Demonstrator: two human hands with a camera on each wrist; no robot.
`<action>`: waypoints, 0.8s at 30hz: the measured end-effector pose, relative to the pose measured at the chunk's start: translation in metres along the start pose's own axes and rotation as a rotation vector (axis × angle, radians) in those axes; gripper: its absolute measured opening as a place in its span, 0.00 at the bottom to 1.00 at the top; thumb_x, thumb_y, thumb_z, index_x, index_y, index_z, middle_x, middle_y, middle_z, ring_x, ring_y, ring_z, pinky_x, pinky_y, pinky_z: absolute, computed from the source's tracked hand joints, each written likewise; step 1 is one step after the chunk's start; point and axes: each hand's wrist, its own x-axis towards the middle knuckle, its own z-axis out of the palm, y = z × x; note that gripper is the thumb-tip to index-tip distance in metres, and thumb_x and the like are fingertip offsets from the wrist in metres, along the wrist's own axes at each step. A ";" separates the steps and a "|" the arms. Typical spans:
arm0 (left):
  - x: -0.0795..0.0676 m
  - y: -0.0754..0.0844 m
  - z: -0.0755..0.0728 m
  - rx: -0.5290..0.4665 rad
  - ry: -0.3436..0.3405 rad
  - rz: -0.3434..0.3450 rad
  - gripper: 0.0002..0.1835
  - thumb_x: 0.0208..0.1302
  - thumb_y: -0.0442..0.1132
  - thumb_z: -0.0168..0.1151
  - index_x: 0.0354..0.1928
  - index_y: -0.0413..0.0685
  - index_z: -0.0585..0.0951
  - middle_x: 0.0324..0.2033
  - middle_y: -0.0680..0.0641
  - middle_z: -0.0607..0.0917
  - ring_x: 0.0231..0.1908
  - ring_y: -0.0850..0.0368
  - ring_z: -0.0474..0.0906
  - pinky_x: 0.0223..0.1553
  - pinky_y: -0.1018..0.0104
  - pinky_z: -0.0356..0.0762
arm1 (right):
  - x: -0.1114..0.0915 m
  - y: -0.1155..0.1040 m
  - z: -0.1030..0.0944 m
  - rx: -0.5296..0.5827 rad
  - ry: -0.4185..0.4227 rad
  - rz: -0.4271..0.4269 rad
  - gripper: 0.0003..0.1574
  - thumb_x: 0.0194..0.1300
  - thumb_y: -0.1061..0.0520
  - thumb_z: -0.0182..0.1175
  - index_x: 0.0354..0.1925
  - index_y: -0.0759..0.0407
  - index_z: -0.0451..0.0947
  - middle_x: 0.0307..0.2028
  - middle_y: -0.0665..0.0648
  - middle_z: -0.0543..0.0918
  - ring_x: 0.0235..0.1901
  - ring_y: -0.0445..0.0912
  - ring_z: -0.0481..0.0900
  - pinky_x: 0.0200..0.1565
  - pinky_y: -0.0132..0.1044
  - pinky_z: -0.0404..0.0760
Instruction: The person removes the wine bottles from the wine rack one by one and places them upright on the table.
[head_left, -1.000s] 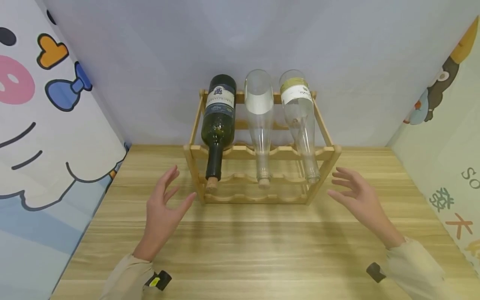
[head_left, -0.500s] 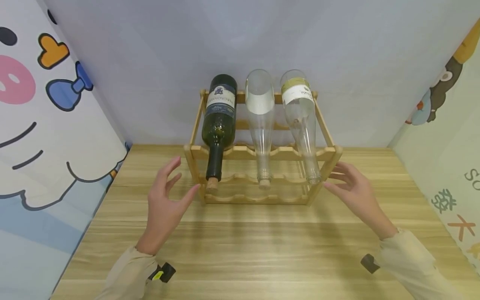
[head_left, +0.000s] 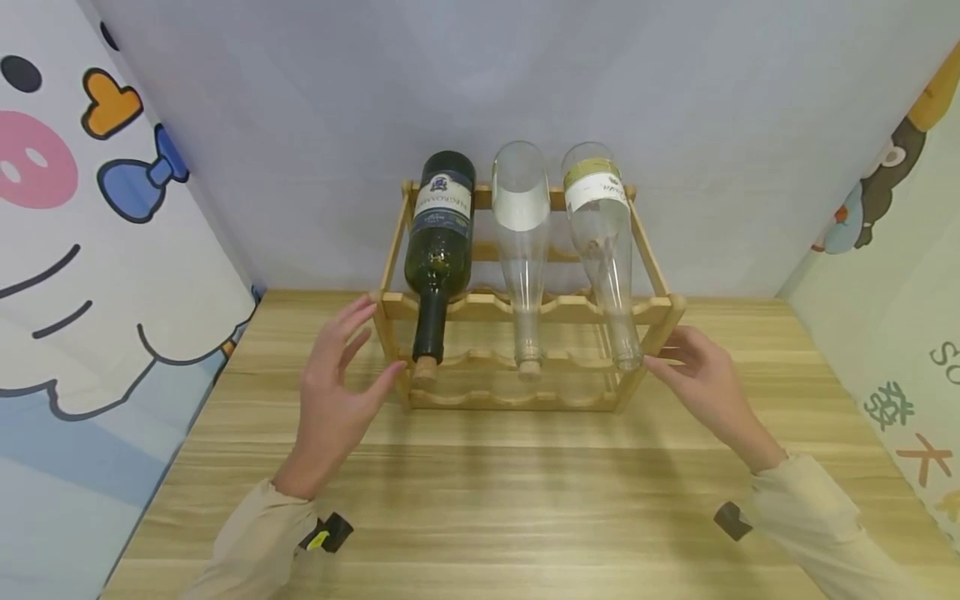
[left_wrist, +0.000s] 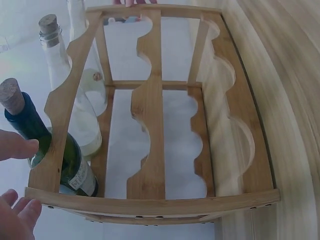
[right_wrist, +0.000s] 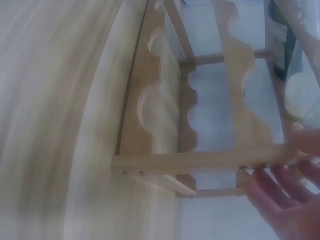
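A wooden wine rack (head_left: 555, 309) stands on the table, its lower tiers holding no bottles. Across its top lie a dark green wine bottle (head_left: 437, 254) with a cork, a clear corked bottle (head_left: 522, 208), and a clear bottle (head_left: 597, 218) with a white and yellow label. My left hand (head_left: 330, 404) is at the left front post, thumb and fingers spread on either side of it; the left wrist view shows the fingers (left_wrist: 31, 211) slightly off the wood. My right hand (head_left: 701, 367) holds the right front post between thumb and fingers (right_wrist: 280, 187).
The wood-grain table (head_left: 480, 500) extends in front of the rack and to both sides. Behind is a pale grey wall (head_left: 315, 125). Cartoon-printed panels stand at left (head_left: 97, 275) and right (head_left: 892, 333).
Both hands have moved inward to the rack's sides. The right thumb and fingers have closed about the right post, while the left fingertips have come up to the left one. Rack and bottles stay put.
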 end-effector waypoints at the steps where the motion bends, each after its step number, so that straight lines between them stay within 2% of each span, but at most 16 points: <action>1: 0.002 0.003 0.000 0.002 -0.004 0.010 0.36 0.40 0.12 0.67 0.57 0.25 0.69 0.60 0.30 0.69 0.61 0.41 0.66 0.57 0.52 0.71 | 0.000 0.000 0.001 0.004 0.000 0.008 0.23 0.64 0.62 0.61 0.55 0.69 0.69 0.48 0.62 0.77 0.44 0.35 0.77 0.43 0.24 0.79; 5: 0.006 0.004 0.000 0.018 -0.009 0.060 0.35 0.39 0.12 0.68 0.56 0.25 0.71 0.60 0.31 0.69 0.60 0.40 0.67 0.59 0.57 0.69 | 0.002 0.002 0.003 0.012 0.004 0.034 0.23 0.64 0.61 0.61 0.54 0.69 0.69 0.48 0.61 0.76 0.44 0.34 0.76 0.44 0.24 0.78; 12: 0.008 -0.022 0.002 0.120 -0.038 0.170 0.36 0.40 0.18 0.71 0.58 0.36 0.74 0.61 0.37 0.72 0.61 0.45 0.68 0.61 0.60 0.68 | 0.003 0.002 0.005 -0.013 0.020 0.047 0.20 0.64 0.62 0.60 0.53 0.69 0.71 0.47 0.64 0.77 0.42 0.33 0.75 0.42 0.24 0.79; 16: 0.011 -0.028 0.003 0.149 -0.068 0.221 0.36 0.42 0.18 0.70 0.58 0.37 0.74 0.61 0.38 0.71 0.61 0.45 0.68 0.61 0.59 0.68 | 0.003 0.002 0.006 -0.043 0.028 0.036 0.19 0.64 0.63 0.60 0.52 0.69 0.72 0.46 0.65 0.78 0.41 0.32 0.75 0.40 0.23 0.79; 22: 0.016 -0.030 0.008 0.151 -0.110 0.251 0.37 0.42 0.14 0.66 0.59 0.38 0.73 0.63 0.41 0.71 0.61 0.45 0.68 0.62 0.57 0.66 | 0.005 0.007 0.008 -0.043 0.034 0.028 0.20 0.64 0.65 0.60 0.53 0.70 0.71 0.46 0.65 0.78 0.40 0.33 0.75 0.39 0.24 0.80; 24: 0.016 -0.030 0.010 0.170 -0.131 0.256 0.39 0.40 0.13 0.65 0.60 0.39 0.73 0.63 0.42 0.70 0.61 0.46 0.68 0.57 0.60 0.71 | 0.005 0.008 0.008 -0.041 0.032 0.026 0.19 0.64 0.65 0.60 0.53 0.70 0.71 0.46 0.65 0.78 0.41 0.33 0.75 0.39 0.24 0.80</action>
